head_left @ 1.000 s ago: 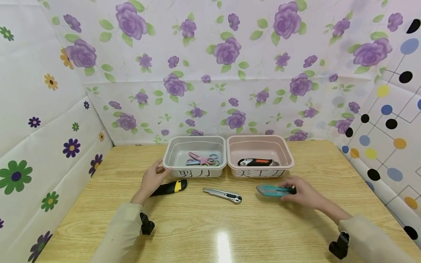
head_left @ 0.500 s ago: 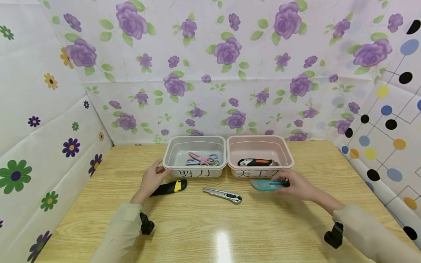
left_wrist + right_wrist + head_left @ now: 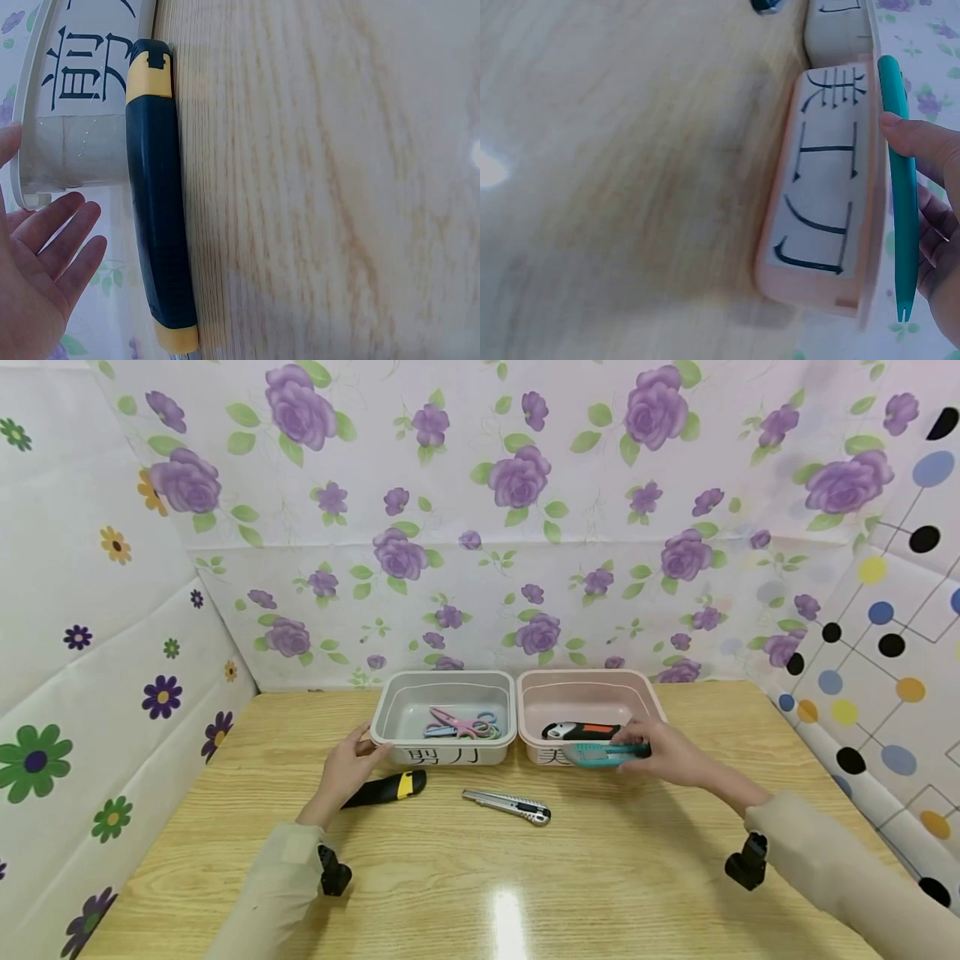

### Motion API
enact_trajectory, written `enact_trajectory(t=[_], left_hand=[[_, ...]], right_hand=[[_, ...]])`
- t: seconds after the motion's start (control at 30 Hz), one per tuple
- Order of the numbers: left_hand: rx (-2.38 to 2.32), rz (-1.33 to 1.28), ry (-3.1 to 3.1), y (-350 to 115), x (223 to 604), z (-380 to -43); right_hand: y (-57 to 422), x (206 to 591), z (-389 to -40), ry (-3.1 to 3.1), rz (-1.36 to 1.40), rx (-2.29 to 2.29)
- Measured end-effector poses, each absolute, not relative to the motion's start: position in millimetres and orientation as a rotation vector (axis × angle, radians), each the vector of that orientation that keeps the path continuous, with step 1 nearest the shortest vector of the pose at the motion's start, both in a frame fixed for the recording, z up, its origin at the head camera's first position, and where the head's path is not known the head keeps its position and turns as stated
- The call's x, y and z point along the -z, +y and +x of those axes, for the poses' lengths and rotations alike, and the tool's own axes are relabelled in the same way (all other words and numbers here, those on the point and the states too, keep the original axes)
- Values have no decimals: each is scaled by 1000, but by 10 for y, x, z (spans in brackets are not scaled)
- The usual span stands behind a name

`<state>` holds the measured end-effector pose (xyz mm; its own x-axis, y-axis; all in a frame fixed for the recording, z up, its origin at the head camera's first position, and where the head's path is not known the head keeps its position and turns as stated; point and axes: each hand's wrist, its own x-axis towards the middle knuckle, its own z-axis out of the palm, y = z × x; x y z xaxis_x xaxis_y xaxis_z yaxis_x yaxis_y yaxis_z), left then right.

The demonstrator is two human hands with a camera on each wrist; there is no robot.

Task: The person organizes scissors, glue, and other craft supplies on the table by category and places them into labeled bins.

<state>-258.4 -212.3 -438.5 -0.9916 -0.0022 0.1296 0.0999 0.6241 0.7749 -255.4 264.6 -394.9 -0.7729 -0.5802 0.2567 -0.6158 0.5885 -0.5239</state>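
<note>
My right hand [image 3: 660,752] pinches a teal utility knife [image 3: 596,755] between thumb and fingers. It is at the front rim of the pink bin [image 3: 660,697], overlapping the bin's label in the head view. The right wrist view shows the teal knife [image 3: 901,195] edge-on beside that rim. With thumb and index finger my left hand [image 3: 348,768] holds the front left corner of the grey bin [image 3: 382,710]; its other fingers [image 3: 79,270] extend loosely below. Near that hand lies a black and yellow utility knife [image 3: 388,787], partly hidden by the wrist. A silver utility knife [image 3: 507,806] lies mid-table.
Several scissors [image 3: 461,724] lie in the grey bin. Inside the pink bin is a black, white and orange utility knife [image 3: 581,731]. Both bins stand side by side at the back of the wooden table [image 3: 420,893], before a flowered cloth wall [image 3: 480,568].
My right hand has carried the teal utility knife left and up from the table in front of the pink bin to its front rim. The left hand has stayed at the grey bin.
</note>
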Motion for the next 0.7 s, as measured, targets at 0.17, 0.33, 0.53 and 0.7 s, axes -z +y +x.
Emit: enact_trajectory(t=[0.17, 0.33, 0.53, 0.7], left_hand=[[1316, -82, -2722, -2126, 4393, -2580], [1298, -83, -2721, -2140, 4390, -2587], [1302, -93, -2711, -2146, 4390, -2593], [1313, -100, -2717, -2143, 4395, -2594]], right_hand=[[2578, 3831, -2635, -2709, 1030, -937], [2529, 3753, -2715, -2706, 1047, -913], [2512, 3734, -2784, -2709, 1062, -874], [2518, 3743, -2857, -2743, 1050, -877]])
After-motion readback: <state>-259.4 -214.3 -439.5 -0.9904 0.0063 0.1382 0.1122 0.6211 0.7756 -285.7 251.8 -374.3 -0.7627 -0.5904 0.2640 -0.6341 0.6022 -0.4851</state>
